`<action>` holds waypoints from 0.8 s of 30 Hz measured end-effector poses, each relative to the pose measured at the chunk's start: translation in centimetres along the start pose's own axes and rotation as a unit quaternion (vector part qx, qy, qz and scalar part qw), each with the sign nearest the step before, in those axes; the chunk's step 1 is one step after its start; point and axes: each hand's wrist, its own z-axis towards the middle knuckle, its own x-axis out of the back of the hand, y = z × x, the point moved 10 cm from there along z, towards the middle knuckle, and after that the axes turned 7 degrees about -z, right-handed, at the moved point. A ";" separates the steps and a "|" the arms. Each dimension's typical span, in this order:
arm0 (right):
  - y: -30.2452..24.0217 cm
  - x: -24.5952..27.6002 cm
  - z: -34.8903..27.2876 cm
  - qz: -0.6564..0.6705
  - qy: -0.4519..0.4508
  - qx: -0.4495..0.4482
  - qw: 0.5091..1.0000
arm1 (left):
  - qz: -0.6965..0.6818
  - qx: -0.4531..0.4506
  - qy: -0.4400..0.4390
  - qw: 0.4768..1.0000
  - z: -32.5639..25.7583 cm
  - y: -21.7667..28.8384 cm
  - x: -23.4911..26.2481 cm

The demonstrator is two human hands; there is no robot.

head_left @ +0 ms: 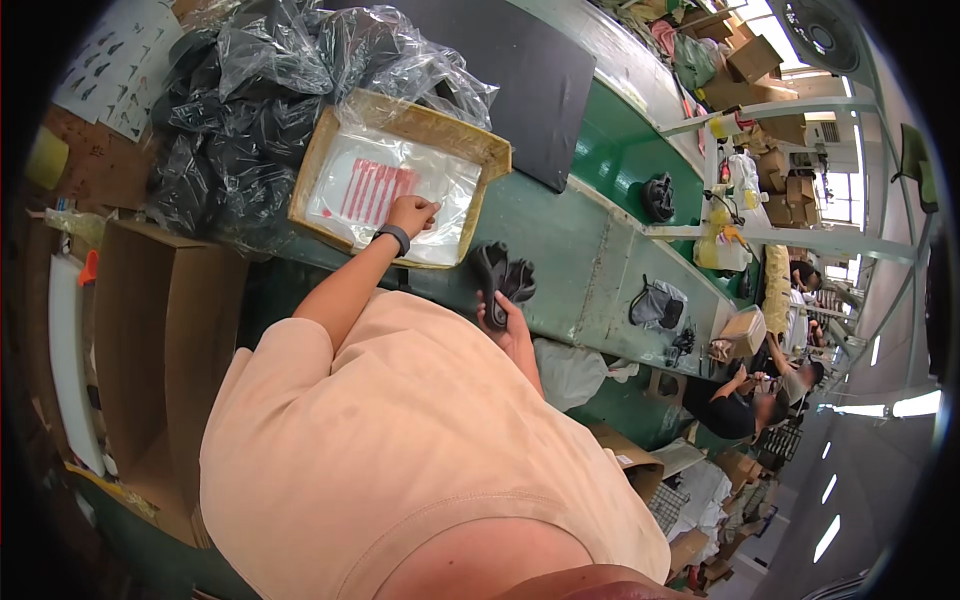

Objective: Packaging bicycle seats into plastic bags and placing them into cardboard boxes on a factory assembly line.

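A pair of black sandals (492, 268) is gripped in my right hand (515, 330), just off the bench edge, with the soles side by side. My left hand (410, 216), with a dark watch on its wrist, reaches into a shallow cardboard box (494, 158) with a taped rim. Inside lies a stack of clear plastic bags (455, 185) with red print. The fingers of that hand are pinched together at the top bag, near its right part. Left of the box is a heap of black footwear in clear bags (240, 110).
A green workbench (560, 240) runs to the right, carrying a black sandal (658, 197) and a grey bagged item (658, 303). A dark mat (520, 80) lies beyond the box. At left stands a tall open carton (150, 340). Co-workers (735, 405) work farther along the bench.
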 end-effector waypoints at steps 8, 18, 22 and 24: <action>-3.2 -20.4 -4.6 -0.243 -0.123 0.233 0.934 | 0.268 -0.201 -0.007 0.942 -5.7 6.7 2.8; 5.0 -30.6 -0.5 -0.278 -0.223 0.039 0.933 | 0.186 -0.176 0.013 0.967 -12.4 10.2 7.9; 3.8 -28.6 0.2 -0.334 -0.143 0.066 0.929 | -0.095 -0.040 -0.107 0.989 -15.1 9.0 9.6; 3.8 -27.5 -0.2 -0.277 -0.169 0.047 0.945 | -0.270 -0.051 -0.092 0.957 -16.1 10.2 12.6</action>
